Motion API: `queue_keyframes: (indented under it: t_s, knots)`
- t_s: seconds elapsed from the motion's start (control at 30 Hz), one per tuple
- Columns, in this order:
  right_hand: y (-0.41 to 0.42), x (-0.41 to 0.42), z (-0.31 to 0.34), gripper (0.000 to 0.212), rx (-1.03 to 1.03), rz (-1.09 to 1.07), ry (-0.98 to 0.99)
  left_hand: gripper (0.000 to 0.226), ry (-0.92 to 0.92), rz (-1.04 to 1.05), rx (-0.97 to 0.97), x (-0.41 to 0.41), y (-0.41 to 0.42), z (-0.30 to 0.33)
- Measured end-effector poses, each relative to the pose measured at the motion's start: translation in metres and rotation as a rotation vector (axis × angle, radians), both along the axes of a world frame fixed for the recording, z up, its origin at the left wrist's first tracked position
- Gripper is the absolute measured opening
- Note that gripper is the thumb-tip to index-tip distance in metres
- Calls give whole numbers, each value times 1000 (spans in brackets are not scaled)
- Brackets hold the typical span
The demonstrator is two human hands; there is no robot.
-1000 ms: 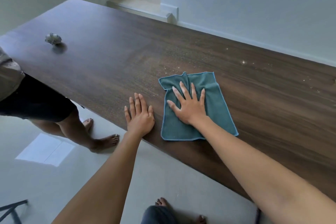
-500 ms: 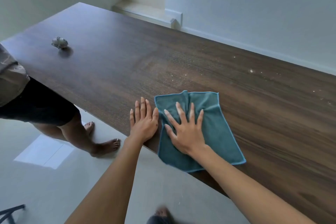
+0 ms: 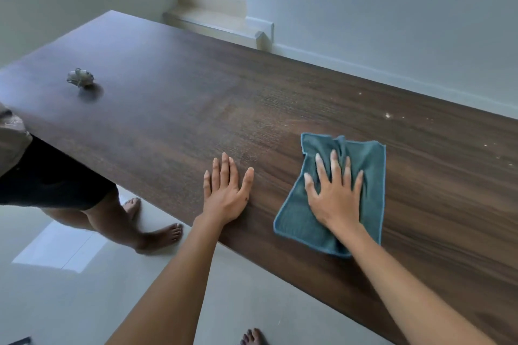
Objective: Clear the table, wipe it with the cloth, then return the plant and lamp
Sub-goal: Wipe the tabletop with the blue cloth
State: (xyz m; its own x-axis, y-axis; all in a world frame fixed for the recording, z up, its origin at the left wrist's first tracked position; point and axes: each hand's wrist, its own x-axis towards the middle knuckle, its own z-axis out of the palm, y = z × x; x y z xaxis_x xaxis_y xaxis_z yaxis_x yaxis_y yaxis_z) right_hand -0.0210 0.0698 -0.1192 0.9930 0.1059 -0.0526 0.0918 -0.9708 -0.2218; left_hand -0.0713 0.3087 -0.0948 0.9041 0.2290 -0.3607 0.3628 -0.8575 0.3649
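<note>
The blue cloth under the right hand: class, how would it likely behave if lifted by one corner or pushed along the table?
The cloth already bunches into folds ahead of the right hand, so it would probably hang limp. It looks thin, so likely light. Pushed flat, it should slide over the smooth table.

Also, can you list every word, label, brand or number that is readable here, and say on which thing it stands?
None: no readable text anywhere.
Cloth: plain teal, no label visible.
Table: bare wood grain, white specks only.
Small pale object: too blurred to show any marking.
</note>
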Motion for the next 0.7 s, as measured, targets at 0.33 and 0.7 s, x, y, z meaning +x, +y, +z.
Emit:
queue_keyframes:
  t_s: [0.33,0.7]
  knots:
    - [103,31,5,64,-30,386,57,102,-4,-76,56,23,4,-7]
    - [-45,78,-1,73,3,-79,13,93,-41,-233,101,60,-9,-2]
